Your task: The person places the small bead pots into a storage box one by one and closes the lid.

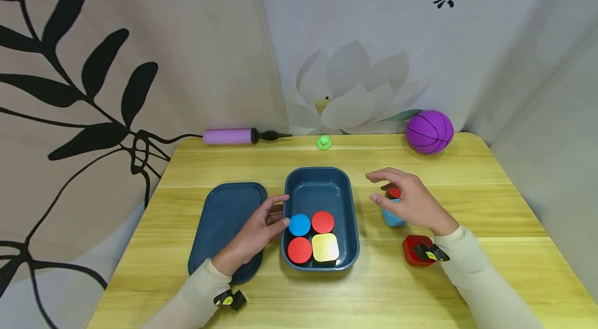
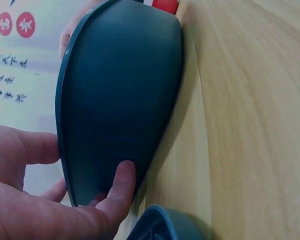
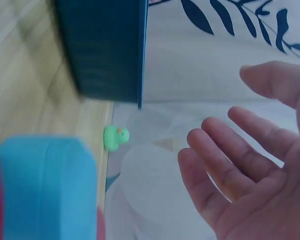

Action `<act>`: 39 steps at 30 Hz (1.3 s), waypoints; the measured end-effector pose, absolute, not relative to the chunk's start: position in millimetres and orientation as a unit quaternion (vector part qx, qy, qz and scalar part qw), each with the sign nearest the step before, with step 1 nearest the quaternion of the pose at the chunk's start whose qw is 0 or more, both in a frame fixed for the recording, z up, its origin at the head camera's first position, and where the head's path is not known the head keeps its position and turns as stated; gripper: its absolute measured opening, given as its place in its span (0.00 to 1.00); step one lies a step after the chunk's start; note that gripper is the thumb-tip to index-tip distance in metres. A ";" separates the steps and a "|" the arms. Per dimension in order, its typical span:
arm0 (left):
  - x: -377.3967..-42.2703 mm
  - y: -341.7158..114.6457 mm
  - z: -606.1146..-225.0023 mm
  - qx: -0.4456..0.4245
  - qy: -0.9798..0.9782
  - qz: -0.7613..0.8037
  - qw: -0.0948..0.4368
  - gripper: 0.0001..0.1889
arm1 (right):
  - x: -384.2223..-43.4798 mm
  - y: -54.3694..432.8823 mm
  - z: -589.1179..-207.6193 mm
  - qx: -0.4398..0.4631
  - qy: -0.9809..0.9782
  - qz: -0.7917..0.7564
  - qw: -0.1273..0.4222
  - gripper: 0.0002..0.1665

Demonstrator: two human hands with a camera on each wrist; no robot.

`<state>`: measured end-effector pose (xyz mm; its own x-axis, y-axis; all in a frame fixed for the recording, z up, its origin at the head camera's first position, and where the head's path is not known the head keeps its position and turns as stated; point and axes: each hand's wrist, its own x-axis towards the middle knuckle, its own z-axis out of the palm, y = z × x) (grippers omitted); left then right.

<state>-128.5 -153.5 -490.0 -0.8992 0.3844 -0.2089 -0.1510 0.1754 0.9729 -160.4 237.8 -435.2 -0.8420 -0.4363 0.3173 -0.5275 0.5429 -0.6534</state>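
Observation:
A navy rectangular box (image 1: 320, 191) sits mid-table, its near half holding a blue round-topped block (image 1: 299, 224), two red round-topped blocks (image 1: 323, 222) and a yellow square-topped block (image 1: 325, 247). My left hand (image 1: 254, 233) reaches over the navy lid (image 1: 224, 209) to the box's left side. In the left wrist view its fingertips (image 2: 124, 172) touch the outer wall and rim. To the right of the box, my right hand (image 1: 411, 202) hovers with loosely bent fingers (image 3: 190, 160) and nothing between them. Below it stands a light-blue block (image 1: 393, 219), partly hidden, with a red top (image 1: 395, 193) behind.
A red block (image 1: 416, 251) lies beside the right wrist. Along the back edge are a purple hand pump (image 1: 229, 136), a small green duck (image 1: 324, 142) and a purple ball (image 1: 430, 132). Printed curtains stand behind the wooden table (image 1: 383, 287).

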 end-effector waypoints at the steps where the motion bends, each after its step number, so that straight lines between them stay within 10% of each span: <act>1: -128.4 -153.8 -490.1 0.082 0.737 0.637 0.210 0.33 | -159.6 242.9 -436.1 0.267 -0.878 0.394 0.058 0.23; 39: -126.9 -153.1 -487.8 0.075 0.735 0.639 0.214 0.32 | -134.5 308.0 -480.0 0.197 -0.914 0.352 -0.041 0.35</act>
<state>-126.9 -153.1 -487.8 -0.8972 0.3841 -0.2181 -0.1623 0.1724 0.9716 -134.5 308.0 -480.0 -0.9192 -0.3886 0.0642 -0.3312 0.6744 -0.6600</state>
